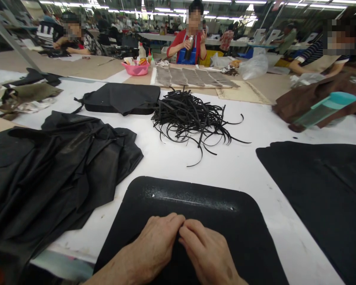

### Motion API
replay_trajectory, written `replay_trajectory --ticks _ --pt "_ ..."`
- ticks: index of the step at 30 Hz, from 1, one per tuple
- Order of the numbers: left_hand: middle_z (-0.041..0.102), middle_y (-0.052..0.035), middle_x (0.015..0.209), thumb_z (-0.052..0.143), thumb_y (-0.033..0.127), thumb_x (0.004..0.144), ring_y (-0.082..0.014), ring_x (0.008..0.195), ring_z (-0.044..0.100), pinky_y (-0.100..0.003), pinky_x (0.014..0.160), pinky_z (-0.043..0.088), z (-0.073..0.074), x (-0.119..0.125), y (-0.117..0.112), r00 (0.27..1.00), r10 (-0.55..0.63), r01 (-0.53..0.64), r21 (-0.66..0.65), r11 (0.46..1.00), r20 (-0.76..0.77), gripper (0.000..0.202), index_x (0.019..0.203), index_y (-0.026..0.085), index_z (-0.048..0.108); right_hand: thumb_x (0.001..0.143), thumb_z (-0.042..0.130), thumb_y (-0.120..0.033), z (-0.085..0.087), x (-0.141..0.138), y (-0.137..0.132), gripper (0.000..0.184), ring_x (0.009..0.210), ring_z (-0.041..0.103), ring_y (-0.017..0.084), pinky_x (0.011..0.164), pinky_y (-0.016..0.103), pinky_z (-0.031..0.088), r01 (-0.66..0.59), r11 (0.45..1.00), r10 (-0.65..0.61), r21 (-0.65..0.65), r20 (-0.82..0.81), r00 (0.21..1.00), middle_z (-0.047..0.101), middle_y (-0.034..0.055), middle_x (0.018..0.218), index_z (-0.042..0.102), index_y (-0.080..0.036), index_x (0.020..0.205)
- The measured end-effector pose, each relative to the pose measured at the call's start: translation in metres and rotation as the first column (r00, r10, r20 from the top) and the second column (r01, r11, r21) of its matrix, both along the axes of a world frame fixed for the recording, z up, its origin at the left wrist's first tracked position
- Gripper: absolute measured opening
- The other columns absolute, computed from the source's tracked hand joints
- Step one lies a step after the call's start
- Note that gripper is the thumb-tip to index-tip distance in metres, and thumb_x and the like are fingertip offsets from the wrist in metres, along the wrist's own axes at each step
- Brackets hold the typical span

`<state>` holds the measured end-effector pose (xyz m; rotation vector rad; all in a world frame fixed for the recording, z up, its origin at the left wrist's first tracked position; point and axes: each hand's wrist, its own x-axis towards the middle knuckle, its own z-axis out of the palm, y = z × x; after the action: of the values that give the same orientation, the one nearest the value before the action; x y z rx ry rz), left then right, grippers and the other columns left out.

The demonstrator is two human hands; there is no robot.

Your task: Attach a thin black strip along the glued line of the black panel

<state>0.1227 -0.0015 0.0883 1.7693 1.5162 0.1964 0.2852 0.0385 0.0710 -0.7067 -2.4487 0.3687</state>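
at the near edge of the white worktable (249, 166), a flat black rounded-corner fabric panel (192, 206) lies in front of the person, with a thin white chalk line (190, 201) drawn across its upper part. both hands rest on the panel's near half, side by side and touching at the fingertips. the left hand (154, 241) lies palm down with its fingers curled together, pinching at the fabric where it meets the right hand (206, 249), which is likewise bent at the knuckles and nipping the same spot; what lies between the fingertips is too small to tell.

left of the panel sits a crumpled heap of black cloth (62, 174). beyond it, near the middle of the table, lies a tangled pile of narrow black strips (192, 118), with a folded black piece (121, 99) just beside it. a large flat black sheet (320, 186) covers the right side. across the table, other people sit at work behind a pink plastic basin (135, 69).
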Motion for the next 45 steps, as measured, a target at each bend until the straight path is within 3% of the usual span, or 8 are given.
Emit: replay_trajectory --ticks 2,5,10,13,20,28,36,45 --pt "0.061 -0.0012 0.096 0.031 0.015 0.085 -0.0163 0.087 0.055 -0.028 0.083 0.041 0.009 0.000 0.004 0.991 0.009 0.004 -0.093 0.996 0.135 0.028 0.099 0.025 0.053 0.091 0.039 -0.017 -0.004 0.003 0.000 0.020 0.054 0.059 0.012 0.050 0.020 0.042 -0.016 1.000 0.016 -0.018 0.003 1.000 0.062 0.0007 0.069 0.057 -0.020 0.083" --pt "0.060 0.0002 0.090 0.038 0.022 0.085 -0.0164 0.087 0.053 -0.027 0.080 0.040 0.017 -0.005 0.008 0.963 0.102 -0.047 -0.216 0.975 0.249 0.021 0.102 0.026 0.050 0.093 0.035 -0.023 -0.003 0.019 0.007 0.025 0.052 0.055 0.010 0.050 0.018 0.040 0.030 0.947 -0.017 -0.321 0.043 0.999 0.057 -0.0012 0.066 0.054 -0.022 0.077" --pt "0.050 0.0069 0.060 0.040 0.022 0.079 -0.0085 0.052 0.040 -0.020 0.048 0.030 0.014 -0.032 0.012 0.887 0.273 -0.102 -0.418 0.903 0.373 0.008 0.074 0.021 0.046 0.090 0.036 -0.036 0.007 0.065 0.039 0.026 0.053 0.048 0.011 0.053 0.020 0.037 0.354 0.563 -0.156 -0.747 0.325 0.933 0.047 -0.0048 0.053 0.045 -0.023 0.069" --pt "0.048 0.0078 0.054 0.044 0.021 0.072 -0.0060 0.040 0.029 -0.020 0.038 0.018 0.007 -0.050 0.014 0.846 0.386 -0.135 -0.551 0.823 0.369 0.006 0.074 0.019 0.049 0.087 0.036 -0.044 0.004 0.089 0.059 0.031 0.054 0.046 0.013 0.054 0.023 0.035 0.407 0.476 -0.197 -0.779 0.357 0.913 0.044 -0.0043 0.053 0.041 -0.023 0.066" --pt "0.060 0.0006 0.063 0.048 0.034 0.066 -0.0072 0.039 0.044 -0.019 0.035 0.027 -0.010 -0.073 0.031 0.745 0.599 -0.448 -0.444 0.776 0.294 0.020 0.072 0.016 0.053 0.085 0.033 -0.054 -0.021 0.119 0.082 0.038 0.054 0.044 0.013 0.055 0.026 0.034 0.451 0.423 -0.229 -0.786 0.389 0.892 0.046 -0.0028 0.054 0.044 -0.022 0.067" --pt "0.048 0.0064 0.047 0.052 0.035 0.066 -0.0075 0.034 0.038 -0.020 0.035 0.022 -0.030 -0.072 0.046 0.674 0.709 -0.667 -0.244 0.704 0.206 0.018 0.062 0.019 0.047 0.076 0.038 -0.062 -0.030 0.118 0.096 0.044 0.051 0.044 0.015 0.053 0.027 0.033 0.554 0.404 -0.312 -0.728 0.460 0.832 0.047 -0.0014 0.048 0.050 -0.021 0.063" --pt "0.046 0.0062 0.046 0.047 0.027 0.070 -0.0081 0.040 0.038 -0.021 0.039 0.023 -0.028 -0.075 0.047 0.718 0.671 -0.651 -0.160 0.742 0.186 0.013 0.061 0.018 0.050 0.066 0.043 -0.067 -0.035 0.115 0.100 0.046 0.044 0.039 0.014 0.048 0.027 0.030 0.658 0.322 -0.439 -0.680 0.509 0.741 0.045 -0.0009 0.039 0.047 -0.022 0.053" --pt "0.046 0.0067 0.048 0.043 0.030 0.074 -0.0079 0.033 0.039 -0.019 0.032 0.025 -0.037 -0.076 0.045 0.724 0.665 -0.638 -0.192 0.746 0.181 0.015 0.067 0.019 0.049 0.075 0.042 -0.063 -0.041 0.122 0.099 0.045 0.045 0.038 0.013 0.048 0.026 0.029 0.636 0.333 -0.422 -0.696 0.494 0.760 0.043 -0.0023 0.041 0.048 -0.022 0.058"
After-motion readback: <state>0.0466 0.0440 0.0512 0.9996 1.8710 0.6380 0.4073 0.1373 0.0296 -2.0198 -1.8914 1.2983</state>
